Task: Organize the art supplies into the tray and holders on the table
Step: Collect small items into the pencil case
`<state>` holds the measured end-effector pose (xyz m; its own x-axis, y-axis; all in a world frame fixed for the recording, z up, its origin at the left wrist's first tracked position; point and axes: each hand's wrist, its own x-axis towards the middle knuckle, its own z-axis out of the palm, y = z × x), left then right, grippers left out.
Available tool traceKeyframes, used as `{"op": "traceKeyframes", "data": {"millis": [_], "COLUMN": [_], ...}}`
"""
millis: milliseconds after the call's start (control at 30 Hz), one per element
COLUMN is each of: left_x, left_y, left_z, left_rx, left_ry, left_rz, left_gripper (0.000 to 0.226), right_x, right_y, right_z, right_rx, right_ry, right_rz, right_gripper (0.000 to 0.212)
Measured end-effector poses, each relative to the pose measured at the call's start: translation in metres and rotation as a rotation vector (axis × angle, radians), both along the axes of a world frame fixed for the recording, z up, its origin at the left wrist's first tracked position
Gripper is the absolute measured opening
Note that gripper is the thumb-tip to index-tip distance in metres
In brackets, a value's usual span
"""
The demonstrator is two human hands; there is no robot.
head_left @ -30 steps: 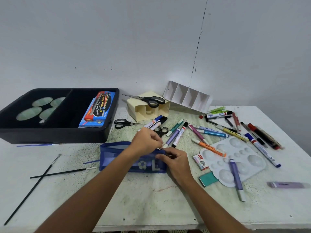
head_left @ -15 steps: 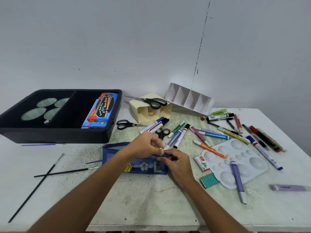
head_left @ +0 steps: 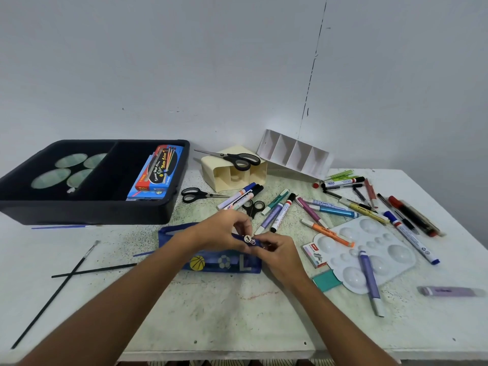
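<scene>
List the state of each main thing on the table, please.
Blue pencil case: lying flat, both hands at its zipper.
Left hand: pinching the zipper pull.
Right hand: holding the case's end.
Cream holder: tipped over.
White divider: tilted against the wall.

place: plain craft or art work corner, home or studio cannot be told | wall: bare grey-white painted wall [head_left: 237,75] with 1 thin crack line | surface: worn, paint-speckled white table [head_left: 237,313] pushed against it | signs: scattered markers [head_left: 311,219], paintbrushes [head_left: 55,294], white paint palette [head_left: 367,257], scissors [head_left: 232,158]
</scene>
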<state>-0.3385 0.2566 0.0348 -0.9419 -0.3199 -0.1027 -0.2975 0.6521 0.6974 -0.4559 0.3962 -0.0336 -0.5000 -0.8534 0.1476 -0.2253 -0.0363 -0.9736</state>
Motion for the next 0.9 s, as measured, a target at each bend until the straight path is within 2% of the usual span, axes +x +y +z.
{"op": "traceKeyframes", "data": {"millis": [200,333,467,600,800,900], "left_x": [0.003,0.001,0.001,-0.001,-0.002,-0.002], "left_y": [-0.006,-0.003,-0.002,-0.002,-0.002,-0.006], "left_z": [-0.003,0.001,0.005,0.006,0.005,0.009], "left_rx": [-0.148,-0.256,-0.104,0.046,-0.005,-0.061], "left_ry": [0.118,0.145,0.073,0.004,-0.064,-0.130], "left_rz": [-0.002,-0.055,-0.003,0.074,0.102,0.060], "left_gripper": [0.010,0.008,0.009,0.017,0.026,0.023], "right_x": [-0.007,-0.005,-0.005,-0.005,-0.007,-0.008], "right_y": [0.000,0.001,0.002,0.000,-0.002,-0.005], "right_z": [0.005,0.001,-0.002,-0.001,-0.002,-0.002], "right_rx": [0.025,0.014,0.015,0.001,0.013,0.016], "right_ry": [-0.089,-0.029,0.015,0.036,0.071,0.117], "right_rz": [0.109,0.068,0.028,0.024,0.041,0.048], "right_gripper": [0.016,0.012,0.008,0.015,0.016,0.013]}}
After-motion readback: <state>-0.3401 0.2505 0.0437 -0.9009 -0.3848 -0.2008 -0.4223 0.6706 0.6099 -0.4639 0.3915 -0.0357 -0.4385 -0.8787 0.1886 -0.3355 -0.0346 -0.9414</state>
